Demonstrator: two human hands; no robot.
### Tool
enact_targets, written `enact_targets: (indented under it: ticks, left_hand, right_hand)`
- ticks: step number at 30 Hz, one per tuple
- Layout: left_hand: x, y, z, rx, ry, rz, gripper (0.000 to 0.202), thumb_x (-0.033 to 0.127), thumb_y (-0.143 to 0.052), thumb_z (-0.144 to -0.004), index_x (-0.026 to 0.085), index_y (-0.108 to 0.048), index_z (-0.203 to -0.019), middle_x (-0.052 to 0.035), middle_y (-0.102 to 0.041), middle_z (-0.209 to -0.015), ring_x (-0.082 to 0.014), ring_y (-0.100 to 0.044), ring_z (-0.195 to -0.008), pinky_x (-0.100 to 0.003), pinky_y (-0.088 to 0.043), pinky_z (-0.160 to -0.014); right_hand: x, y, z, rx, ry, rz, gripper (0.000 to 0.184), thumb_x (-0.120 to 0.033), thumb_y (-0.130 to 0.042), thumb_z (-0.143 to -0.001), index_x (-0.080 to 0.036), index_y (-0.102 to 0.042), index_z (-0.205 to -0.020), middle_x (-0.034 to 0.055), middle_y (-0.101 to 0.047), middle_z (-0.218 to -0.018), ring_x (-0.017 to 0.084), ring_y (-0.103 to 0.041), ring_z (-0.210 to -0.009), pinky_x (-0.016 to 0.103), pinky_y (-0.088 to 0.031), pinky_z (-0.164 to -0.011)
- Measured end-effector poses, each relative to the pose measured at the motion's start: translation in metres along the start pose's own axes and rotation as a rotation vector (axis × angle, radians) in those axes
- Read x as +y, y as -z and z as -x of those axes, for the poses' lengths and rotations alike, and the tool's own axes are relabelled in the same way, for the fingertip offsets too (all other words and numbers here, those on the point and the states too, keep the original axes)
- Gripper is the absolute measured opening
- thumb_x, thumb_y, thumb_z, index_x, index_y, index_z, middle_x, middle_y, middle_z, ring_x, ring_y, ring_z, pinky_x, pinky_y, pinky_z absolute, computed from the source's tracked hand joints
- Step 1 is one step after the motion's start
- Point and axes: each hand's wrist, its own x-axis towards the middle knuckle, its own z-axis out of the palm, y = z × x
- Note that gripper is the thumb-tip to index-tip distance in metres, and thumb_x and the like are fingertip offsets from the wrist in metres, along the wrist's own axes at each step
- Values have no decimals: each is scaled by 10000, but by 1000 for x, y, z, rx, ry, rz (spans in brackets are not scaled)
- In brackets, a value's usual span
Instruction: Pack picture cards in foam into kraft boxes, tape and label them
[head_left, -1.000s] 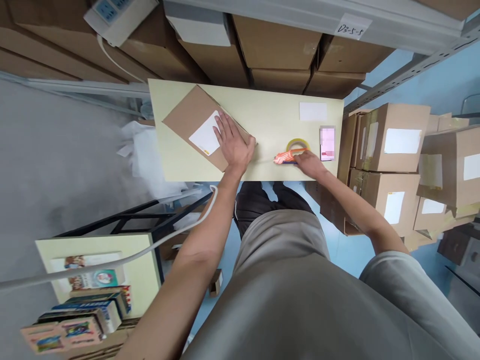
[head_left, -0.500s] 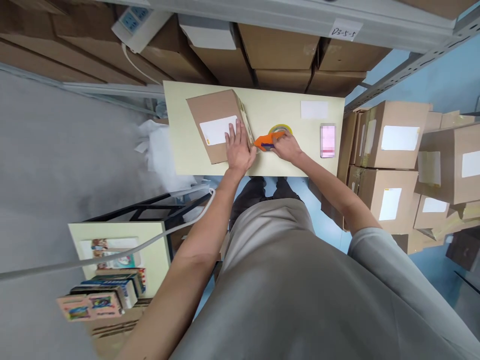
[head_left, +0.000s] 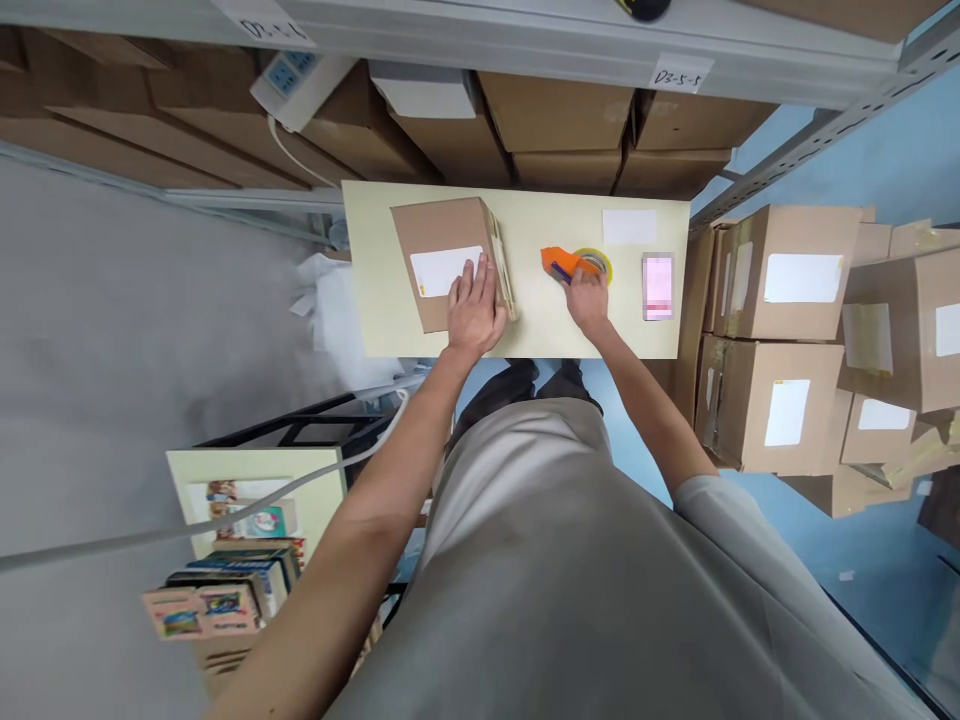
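A cardboard box (head_left: 439,225) with a white label (head_left: 444,270) lies at the left of the pale table. Flat on its right part rests my left hand (head_left: 476,312), fingers stretched out over the edge of the label. My right hand (head_left: 589,300) is closed around an orange tape dispenser (head_left: 559,259) carrying a roll of yellowish tape (head_left: 602,262). The dispenser is apart from the box, a short way to its right. Tape runs along the box's right side (head_left: 501,265).
A white paper slip (head_left: 628,226) and a phone (head_left: 658,286) lie on the table's right part (head_left: 637,340). Boxes fill the shelf behind, beside a power strip (head_left: 300,88). More boxes (head_left: 787,270) are stacked at right. A grey cable (head_left: 300,490) hangs at left above books (head_left: 225,580).
My right hand has drawn the tape dispenser away from the box's right side, to the right. My left hand stays on the box. The whole view has shifted slightly.
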Motion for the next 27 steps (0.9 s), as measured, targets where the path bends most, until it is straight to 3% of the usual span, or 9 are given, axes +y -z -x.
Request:
enact_targets:
  ticks: [4,7,10,13,14,16,22,24,27]
  left_hand:
    - [-16,12,-3,-64,-74,-104,799,553,-369,-1141,140,-385,-1825,-180,-301,-1908,-371,-185,-1818,-605,-153,-1445]
    - [-21,17,-4,-84,-111,-138,793,568,-313,-1164,140,-378,-1829,-193,-317,-1902,-373,-213,-1810,-579,-180,-1430]
    - [-23,21,-4,-94,-121,-129,791,575,-291,-1171,147,-375,-1831,-191,-326,-1902,-376,-233,-1801,-566,-181,-1424]
    - [-28,25,-4,-118,-133,-111,800,598,-305,-1168,159,-377,-1832,-191,-333,-1901,-394,-247,-1791,-585,-178,-1421]
    - [-30,26,-5,-127,-142,-107,802,603,-314,-1166,161,-378,-1832,-190,-335,-1900,-400,-248,-1789,-594,-177,-1419]
    - [-34,26,-6,-142,-161,-99,802,598,-336,-1162,161,-376,-1833,-190,-337,-1899,-407,-247,-1787,-607,-179,-1416]
    - [-34,19,-3,-128,-169,-76,769,479,-364,-1157,114,-354,-1834,-222,-309,-1902,-430,-231,-1790,-645,-188,-1405]
    - [-32,17,0,-125,-170,-64,756,452,-367,-1157,113,-357,-1832,-227,-313,-1899,-436,-232,-1789,-651,-191,-1403]
    - [-28,24,0,-144,-194,-50,733,433,-402,-1151,121,-396,-1813,-233,-352,-1884,-443,-263,-1773,-657,-222,-1396]
  right_hand:
    - [7,-13,18,22,-86,-111,514,-313,-430,-1207,51,-623,-1514,336,-765,-1319,395,-688,-1351,649,-415,-1320]
    - [-6,-11,38,103,-171,-163,528,-357,-460,-1215,15,-626,-1550,334,-710,-1441,401,-625,-1459,628,-386,-1358]
    - [-36,-14,65,155,-240,-369,578,-474,-394,-1235,-70,-664,-1548,292,-701,-1503,382,-616,-1506,608,-414,-1356]
    - [-79,-32,84,-39,-376,-880,722,-636,-383,-1211,-85,-687,-1564,246,-686,-1616,344,-609,-1572,520,-391,-1406]
    - [-93,-40,86,-111,-454,-1053,789,-698,-412,-1186,-75,-672,-1595,235,-659,-1667,343,-566,-1630,510,-343,-1438]
    - [-118,-55,83,-157,-483,-1146,874,-769,-369,-1167,-85,-672,-1618,185,-661,-1688,307,-554,-1659,465,-342,-1447]
    - [-154,-69,67,-115,-557,-1390,1093,-928,-418,-1069,-89,-497,-1764,92,-417,-1874,240,-311,-1802,396,-172,-1501]
    - [-157,-65,67,-103,-580,-1377,1086,-923,-406,-1075,-86,-503,-1759,94,-427,-1869,246,-321,-1798,413,-160,-1505]
    - [-159,-57,73,-19,-634,-1423,928,-832,-467,-1118,-103,-616,-1673,102,-546,-1802,244,-394,-1765,415,-192,-1499]
